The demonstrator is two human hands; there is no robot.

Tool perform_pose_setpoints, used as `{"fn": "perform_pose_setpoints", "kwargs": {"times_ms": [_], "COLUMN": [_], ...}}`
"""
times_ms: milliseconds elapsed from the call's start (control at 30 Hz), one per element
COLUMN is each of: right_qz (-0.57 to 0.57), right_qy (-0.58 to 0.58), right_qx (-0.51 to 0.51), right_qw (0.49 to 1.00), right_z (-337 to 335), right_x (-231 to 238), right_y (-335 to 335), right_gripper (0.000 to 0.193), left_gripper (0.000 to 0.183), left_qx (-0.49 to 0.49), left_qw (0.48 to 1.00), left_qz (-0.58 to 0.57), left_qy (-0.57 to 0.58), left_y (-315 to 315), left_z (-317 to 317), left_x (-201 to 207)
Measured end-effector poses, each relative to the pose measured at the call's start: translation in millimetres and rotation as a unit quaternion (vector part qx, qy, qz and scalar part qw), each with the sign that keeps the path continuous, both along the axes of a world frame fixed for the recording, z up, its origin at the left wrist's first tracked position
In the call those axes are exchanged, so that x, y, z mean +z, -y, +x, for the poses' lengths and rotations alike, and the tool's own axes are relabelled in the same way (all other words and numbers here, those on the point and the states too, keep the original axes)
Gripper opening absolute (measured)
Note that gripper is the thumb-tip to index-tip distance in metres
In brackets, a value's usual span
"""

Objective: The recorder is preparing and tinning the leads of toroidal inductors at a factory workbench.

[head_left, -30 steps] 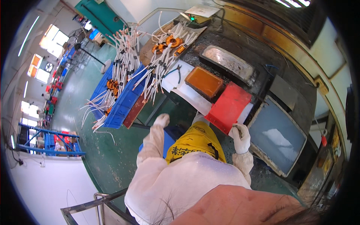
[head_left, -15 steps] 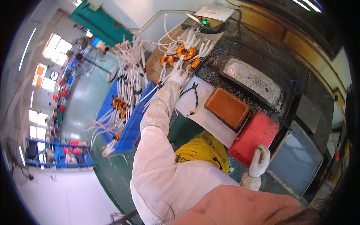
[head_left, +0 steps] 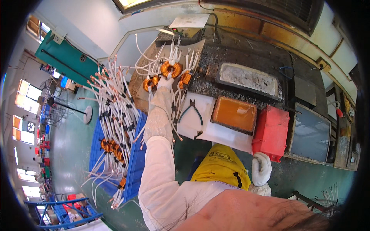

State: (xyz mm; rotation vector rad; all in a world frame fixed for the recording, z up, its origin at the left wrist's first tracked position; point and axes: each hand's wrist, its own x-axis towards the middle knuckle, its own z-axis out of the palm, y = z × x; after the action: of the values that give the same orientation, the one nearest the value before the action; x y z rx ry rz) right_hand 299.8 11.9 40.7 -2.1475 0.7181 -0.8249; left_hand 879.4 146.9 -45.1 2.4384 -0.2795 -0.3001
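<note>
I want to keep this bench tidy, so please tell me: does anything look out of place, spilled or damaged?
Yes. Dark crumbs litter the bench around the metal trough, like spilled residue. White wires stick out untidily over the rim of the blue crate. Pliers lie open on the white sheet. I see no clear damage.

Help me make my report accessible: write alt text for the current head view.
A person's white-gloved left hand is at an orange ring coil with white leads on a workbench. The curled right hand is near a red box; pliers lie on a white sheet, and a blue crate holds more coils.
</note>
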Motion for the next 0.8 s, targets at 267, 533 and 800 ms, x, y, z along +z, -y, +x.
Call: {"fn": "perform_pose_setpoints", "kwargs": {"times_ms": [267,533,800], "right_qz": [-0.052,-0.106,-0.109], "right_qy": [-0.051,-0.101,-0.102], "right_qx": [0.017,0.098,0.131], "right_qw": [0.997,0.984,0.98], "right_z": [32.3,50.9,41.6], "right_x": [3.1,4.5,15.9], "right_y": [-6.3,-6.1,-17.9], "right_gripper": [0.018,0.021,0.017], "left_gripper": [0.062,0.06,0.051], "left_qx": [0.001,0.017,0.027], "left_qw": [0.989,0.993,0.957], "left_qz": [0.131,0.087,-0.282], "left_qy": [-0.068,-0.078,0.065], "left_y": [20.8,6.0,-59.8], "left_z": [4.2,-0.6,-9.7], "left_x": [3.6,41.0,20.5]}}
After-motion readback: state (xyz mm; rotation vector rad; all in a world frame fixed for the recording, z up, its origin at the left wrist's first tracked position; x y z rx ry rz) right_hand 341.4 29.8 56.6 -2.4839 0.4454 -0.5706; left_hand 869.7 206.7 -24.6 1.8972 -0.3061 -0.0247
